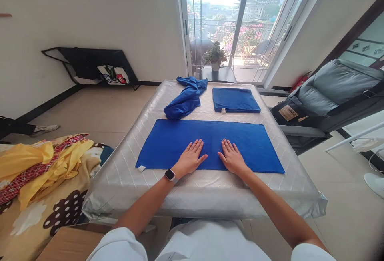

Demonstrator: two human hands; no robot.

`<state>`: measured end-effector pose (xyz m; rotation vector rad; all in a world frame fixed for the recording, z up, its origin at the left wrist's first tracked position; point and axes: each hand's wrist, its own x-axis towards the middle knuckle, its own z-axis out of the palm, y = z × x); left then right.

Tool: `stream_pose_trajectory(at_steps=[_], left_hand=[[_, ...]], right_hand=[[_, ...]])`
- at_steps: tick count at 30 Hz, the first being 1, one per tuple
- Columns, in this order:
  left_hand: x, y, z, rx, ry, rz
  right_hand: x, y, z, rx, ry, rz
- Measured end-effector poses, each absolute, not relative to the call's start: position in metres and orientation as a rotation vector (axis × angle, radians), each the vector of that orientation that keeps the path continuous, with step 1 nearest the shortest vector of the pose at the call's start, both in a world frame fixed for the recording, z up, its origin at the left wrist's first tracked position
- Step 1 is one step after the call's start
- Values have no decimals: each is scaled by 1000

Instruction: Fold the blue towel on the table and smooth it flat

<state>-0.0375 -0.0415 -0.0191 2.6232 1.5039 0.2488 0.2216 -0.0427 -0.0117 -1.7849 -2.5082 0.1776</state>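
Note:
A blue towel (213, 133) lies spread flat as a wide rectangle across the table, with a small white tag at its near left corner. My left hand (191, 158) rests palm down on it, left of the middle, fingers stretched out. Palm down too, my right hand (233, 157) lies on the towel right of the middle, its fingers straight. Neither hand grips anything. Beyond the spread towel sits a folded blue towel (236, 99) at the back right. A crumpled blue towel (186, 98) is heaped at the back left.
A silver cloth covers the table (192, 199). Behind it stands a chair (217, 75) with a potted plant (216, 55). At right is a grey armchair (330, 93) with a black bag. A bed with yellow cloth (60, 161) is at left; a person's foot (46, 129) shows beyond it.

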Motion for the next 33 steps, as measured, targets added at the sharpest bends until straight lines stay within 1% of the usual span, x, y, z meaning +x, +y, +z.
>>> stream_pose_trajectory(at_steps=[4, 8, 10, 13, 17, 19, 21, 25, 28, 31, 33], left_hand=[[-127, -62, -26, 2480, 1811, 203], [-220, -77, -32, 2154, 2232, 185], [-249, -82, -33, 2031, 2321, 204], [-264, -88, -33, 1987, 2343, 291], [-242, -95, -28, 2032, 2287, 543], [-218, -97, -23, 2088, 2145, 666], [-185, -98, -18, 2166, 1956, 717], [-109, -94, -3, 2385, 1557, 649], [-64, -89, 7, 2526, 1341, 577], [-37, -84, 7, 2607, 1278, 520], [-27, -82, 1, 2621, 1329, 473]], right_hand=[[303, -53, -18, -2009, -2372, 100], [385, -60, -26, -2213, -2203, 5], [412, -61, -28, -2271, -2131, -12], [429, -63, -26, -2285, -2076, -41], [411, -74, -21, -2190, -1995, -90], [385, -82, -19, -2091, -1995, -47], [350, -91, -19, -1923, -2061, 54], [269, -101, -14, -1449, -2305, 329], [221, -101, -5, -1226, -2419, 442], [191, -98, 5, -1182, -2444, 417], [179, -97, 7, -1265, -2451, 373]])
